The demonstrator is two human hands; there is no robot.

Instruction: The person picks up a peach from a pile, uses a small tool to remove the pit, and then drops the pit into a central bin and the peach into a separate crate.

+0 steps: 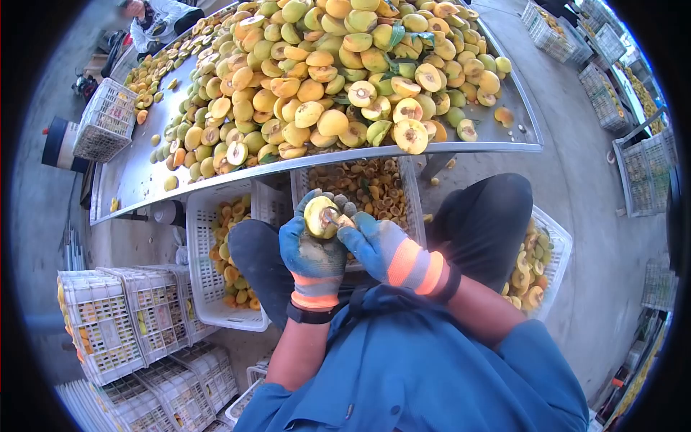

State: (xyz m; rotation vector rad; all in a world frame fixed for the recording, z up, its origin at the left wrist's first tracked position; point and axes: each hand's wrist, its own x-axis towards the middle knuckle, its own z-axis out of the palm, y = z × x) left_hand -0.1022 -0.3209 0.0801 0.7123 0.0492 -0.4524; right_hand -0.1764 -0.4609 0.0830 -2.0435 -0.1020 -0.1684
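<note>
My left hand (311, 252), in a blue, grey and orange work glove, is closed around a greenish-yellow peach half (317, 218), its cut face turned toward my right hand. My right hand (380, 245), gloved the same way, pinches a small pitting tool (345, 220) with a tan handle. The tool's tip is right at the brown centre of the fruit, and my fingers cover much of the rest of it. Both hands are above my lap, just short of the metal table (489, 146) and its heap of halved peaches (288, 108).
Beneath the table edge stands a crate (415, 198) of brownish fruit pieces. White crates of peach halves flank my knees, one on the left (201, 288) and one on the right (561, 252). Stacked crates (108, 324) are at the lower left. A person (160, 25) sits at the far left.
</note>
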